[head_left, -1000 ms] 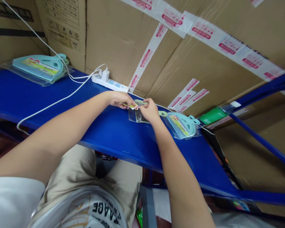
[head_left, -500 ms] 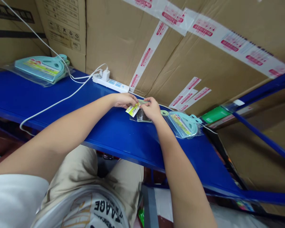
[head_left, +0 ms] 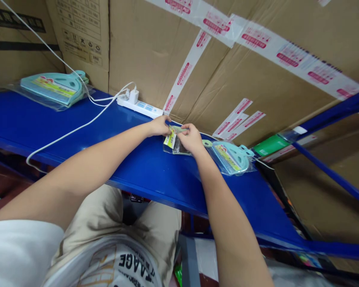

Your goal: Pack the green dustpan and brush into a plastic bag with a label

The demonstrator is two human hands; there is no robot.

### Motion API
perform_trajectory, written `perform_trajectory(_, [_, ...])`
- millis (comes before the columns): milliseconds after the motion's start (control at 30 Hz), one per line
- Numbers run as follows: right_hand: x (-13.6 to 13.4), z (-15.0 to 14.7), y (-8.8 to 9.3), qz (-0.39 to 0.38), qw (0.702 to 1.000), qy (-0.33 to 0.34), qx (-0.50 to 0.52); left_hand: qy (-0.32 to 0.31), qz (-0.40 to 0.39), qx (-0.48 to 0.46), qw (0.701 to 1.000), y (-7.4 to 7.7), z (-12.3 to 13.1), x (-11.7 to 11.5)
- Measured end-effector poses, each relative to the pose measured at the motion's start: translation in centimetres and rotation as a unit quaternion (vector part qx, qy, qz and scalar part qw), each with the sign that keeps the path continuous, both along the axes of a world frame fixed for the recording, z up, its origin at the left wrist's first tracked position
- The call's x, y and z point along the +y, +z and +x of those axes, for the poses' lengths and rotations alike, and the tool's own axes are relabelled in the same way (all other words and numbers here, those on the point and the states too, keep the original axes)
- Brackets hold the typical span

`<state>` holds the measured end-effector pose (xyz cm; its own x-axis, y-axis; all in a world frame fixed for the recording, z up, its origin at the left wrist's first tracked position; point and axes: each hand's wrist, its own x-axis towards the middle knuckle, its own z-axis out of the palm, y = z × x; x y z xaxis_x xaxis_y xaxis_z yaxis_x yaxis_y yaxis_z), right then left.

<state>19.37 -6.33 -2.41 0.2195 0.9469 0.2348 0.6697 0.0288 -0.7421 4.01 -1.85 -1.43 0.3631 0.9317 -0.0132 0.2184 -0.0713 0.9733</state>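
One bagged brush (head_left: 184, 150), right of the power strip (head_left: 140, 107), in the narrow pinch of my right hand (head_left: 192, 138), presumably for steadiness while my left hand (head_left: 160, 126), thumb and forefinger parted, attends the label (head_left: 170, 139) at its strip-side end.

card (head_left: 170, 139): yel/wht | dustpans (head_left: 56, 79): lt blu | shelf (head_left: 155, 171): blu | tape (head_left: 186, 71): wht, red prnt

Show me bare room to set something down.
Bare blue tabletop: between the left dustpan and the white cable; between left forearm and right forearm, in front of the bagged item; and right of the right forearm, in front of the right dustpan. Crowded: the back middle, where left hand, right hand and bagged item sit between power strip and right dustpan.
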Motion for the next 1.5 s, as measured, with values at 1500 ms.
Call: perform_trajectory(1500, [0.4, 0.5, -0.3, 0.017, 1.000, 0.005, 0.010, 0.081, -0.053, -0.084, 0.992, -0.7, 2.7, -1.9])
